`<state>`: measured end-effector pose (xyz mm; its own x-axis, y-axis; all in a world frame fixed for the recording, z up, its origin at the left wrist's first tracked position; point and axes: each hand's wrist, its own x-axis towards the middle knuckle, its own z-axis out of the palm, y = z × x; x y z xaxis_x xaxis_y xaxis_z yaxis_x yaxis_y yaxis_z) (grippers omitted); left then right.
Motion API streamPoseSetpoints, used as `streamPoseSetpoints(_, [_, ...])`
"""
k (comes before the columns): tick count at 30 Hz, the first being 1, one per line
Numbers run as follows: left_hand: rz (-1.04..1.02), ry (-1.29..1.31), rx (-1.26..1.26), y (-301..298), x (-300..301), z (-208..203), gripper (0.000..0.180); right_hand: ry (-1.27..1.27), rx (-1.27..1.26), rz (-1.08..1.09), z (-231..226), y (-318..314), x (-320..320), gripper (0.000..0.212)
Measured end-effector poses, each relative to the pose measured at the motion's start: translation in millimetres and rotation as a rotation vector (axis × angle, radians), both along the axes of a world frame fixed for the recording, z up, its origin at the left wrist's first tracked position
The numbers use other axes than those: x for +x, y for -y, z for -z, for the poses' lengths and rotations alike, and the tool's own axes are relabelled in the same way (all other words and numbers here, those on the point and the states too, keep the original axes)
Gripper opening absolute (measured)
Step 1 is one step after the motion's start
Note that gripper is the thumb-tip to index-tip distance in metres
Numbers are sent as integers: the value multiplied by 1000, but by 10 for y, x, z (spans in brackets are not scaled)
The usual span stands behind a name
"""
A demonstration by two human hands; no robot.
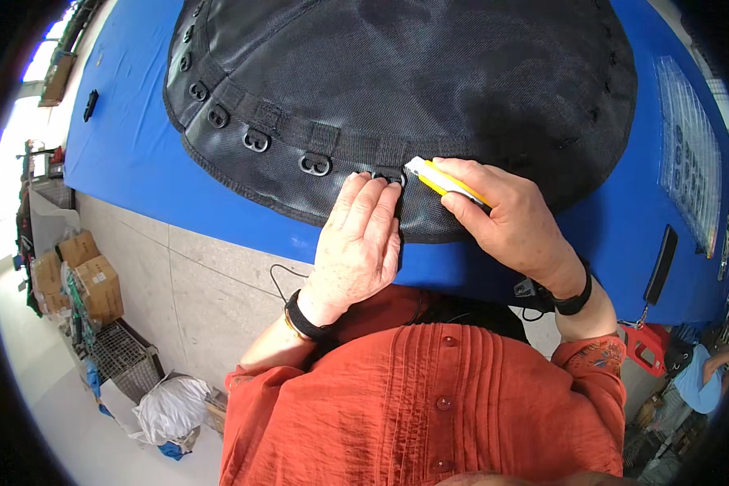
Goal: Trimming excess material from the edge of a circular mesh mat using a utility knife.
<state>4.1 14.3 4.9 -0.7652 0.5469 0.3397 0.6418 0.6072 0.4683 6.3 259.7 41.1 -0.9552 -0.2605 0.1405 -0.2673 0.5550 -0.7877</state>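
Observation:
A large round black mesh sheet [356, 89] lies spread before me, with webbing loops and black plastic two-hole buckles [315, 164] along its near edge. My left hand [353, 247] rests flat at this edge, fingers outstretched beside each other and partly covering one buckle. In my right hand [510, 212] is a yellow and white utility knife [439, 176]. Its tip points left, close to the webbing strap [393, 151] above the covered buckle. Whether the blade touches the strap I cannot tell.
A blue-covered table [130, 162] carries the sheet. To its right lie a clear plastic strip pack [688, 154] and a black-handled tool [662, 263]. Cardboard boxes [97, 283], a wire crate [121, 352] and a white sack [174, 409] stand on the floor at left. Another person [701, 385] is at lower right.

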Motion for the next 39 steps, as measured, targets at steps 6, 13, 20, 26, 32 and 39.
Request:
streamPoseSetpoints(6, [-3,1,-2,-5,0,-8,48,8,18,10,14,1,7,37])
streamPoseSetpoints(13, [-8,15,-8,-3,6,-13,49,21,21,5,-18,21,29,37])
streamPoseSetpoints(20, [-8,12,-10,1,6,-16,49,-10,34,7,13,23,23,37])
streamPoseSetpoints(26, [-5,15,-12,4,3,-14,49,-6,44,37,52,35,43,37])
streamPoseSetpoints(32, [-11,16,-7,10,9,-14,50,-35,47,23,46,62,46,37])
streamPoseSetpoints(39, [-8,22,-12,-4,8,-29,49,-51,34,17,70,75,57,38])
